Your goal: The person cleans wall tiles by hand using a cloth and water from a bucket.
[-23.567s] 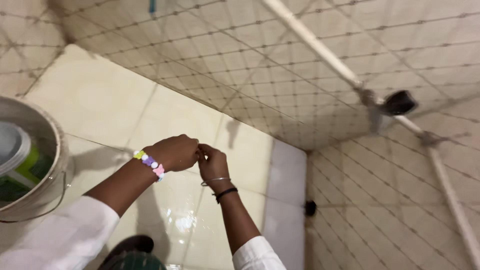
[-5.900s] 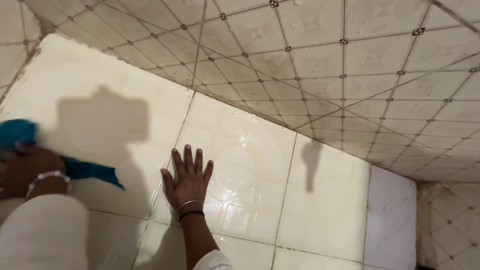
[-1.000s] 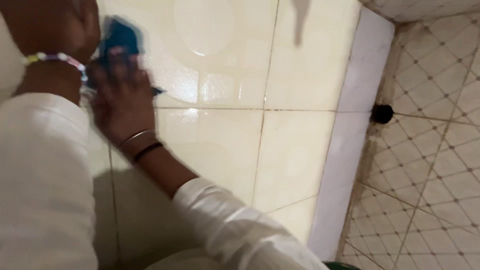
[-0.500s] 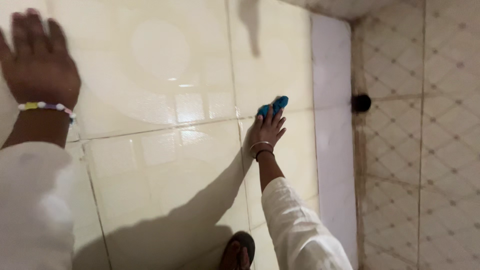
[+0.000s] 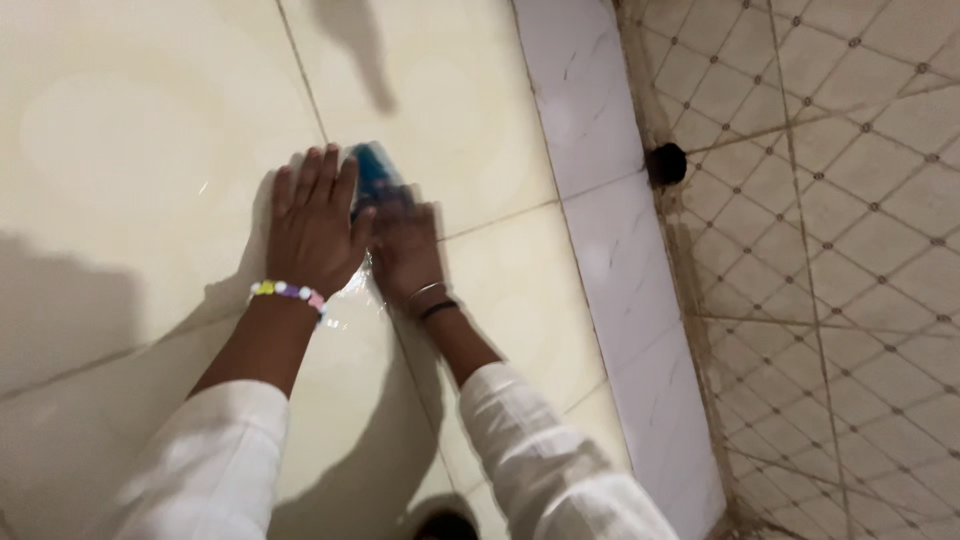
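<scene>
My right hand (image 5: 405,255) is smeared by motion and covers most of the blue cloth (image 5: 372,172) — I can't tell its grip. Both white sleeves (image 5: 545,470) and a dark shape (image 5: 445,524) run off the bottom edge.

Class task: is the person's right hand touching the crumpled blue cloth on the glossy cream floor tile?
Touching. The head view shows the right hand pressed flat on the crumpled blue cloth, whose end sticks out beyond the blurred fingertips.
</scene>
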